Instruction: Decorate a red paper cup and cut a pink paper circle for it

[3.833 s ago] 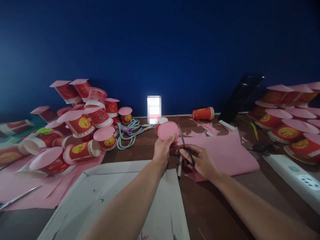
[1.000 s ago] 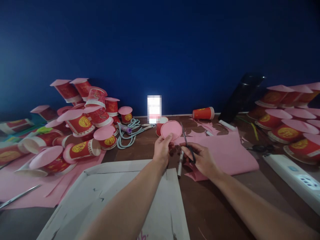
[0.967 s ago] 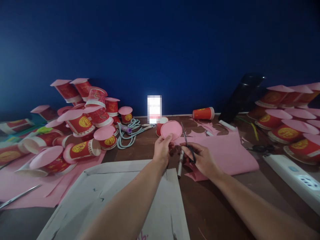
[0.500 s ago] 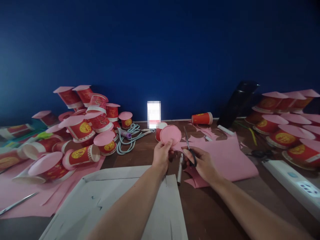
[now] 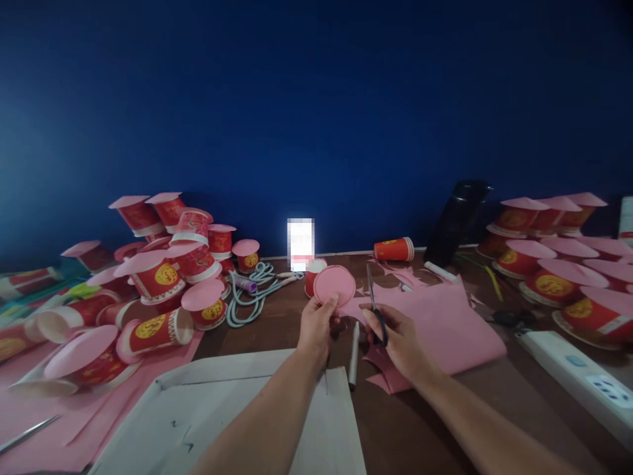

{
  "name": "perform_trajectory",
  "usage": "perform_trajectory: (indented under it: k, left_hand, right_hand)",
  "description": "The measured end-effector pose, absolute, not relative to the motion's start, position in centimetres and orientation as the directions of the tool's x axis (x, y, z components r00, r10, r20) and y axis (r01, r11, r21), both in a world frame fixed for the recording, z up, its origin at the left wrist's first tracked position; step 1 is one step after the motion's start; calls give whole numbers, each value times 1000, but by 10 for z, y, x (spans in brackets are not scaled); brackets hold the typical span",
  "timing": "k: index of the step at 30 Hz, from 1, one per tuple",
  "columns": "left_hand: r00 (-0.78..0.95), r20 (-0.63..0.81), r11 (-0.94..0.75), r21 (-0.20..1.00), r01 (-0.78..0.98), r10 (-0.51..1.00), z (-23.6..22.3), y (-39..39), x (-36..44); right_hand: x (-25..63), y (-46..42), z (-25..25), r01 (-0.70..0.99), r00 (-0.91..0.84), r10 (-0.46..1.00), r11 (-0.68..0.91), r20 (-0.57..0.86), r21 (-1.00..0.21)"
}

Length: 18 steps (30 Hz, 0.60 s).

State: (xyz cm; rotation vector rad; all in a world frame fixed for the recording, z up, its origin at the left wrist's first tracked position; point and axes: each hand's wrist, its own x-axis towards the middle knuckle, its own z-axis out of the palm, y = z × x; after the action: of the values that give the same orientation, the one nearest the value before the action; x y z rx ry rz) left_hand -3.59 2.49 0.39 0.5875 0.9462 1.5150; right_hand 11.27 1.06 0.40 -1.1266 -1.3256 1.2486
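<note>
My left hand (image 5: 318,330) pinches a round pink paper disc (image 5: 335,285) by its lower edge, thumb on top. A pink strip runs from the disc toward the right; whether it is still joined to it I cannot tell. In my right hand (image 5: 395,340) are black-handled scissors (image 5: 372,284), blades pointing up beside the disc. A large pink paper sheet (image 5: 445,323) with jagged, cut edges lies under and right of that hand. Between my hands a marker pen (image 5: 354,356) rests on the brown table. A red cup (image 5: 310,280) stands behind the disc, partly hidden.
Red cups with pink discs (image 5: 158,274) are piled at left, more cups (image 5: 554,284) at right. A grey cable (image 5: 247,310), a lying cup stack (image 5: 394,249), a black bottle (image 5: 455,221), a power strip (image 5: 576,376) and a white board (image 5: 222,409) surround my hands.
The whole view has tilted, so things near the middle sit lower in the picture. My hands keep hold of the disc and scissors, with little visible movement between them.
</note>
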Motion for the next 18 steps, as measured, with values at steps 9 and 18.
perform_trajectory:
  k: [9, 18]
  left_hand:
    - [-94, -84, 18, 831, -556, 992, 4, 23, -35]
    - [-58, -130, 72, 809, -583, 990, 10, 22, -34]
  right_hand:
    - [110, 7, 7, -81, -217, 973, -99, -79, -992]
    - [114, 3, 18, -115, -312, 948, -108, -68, -987]
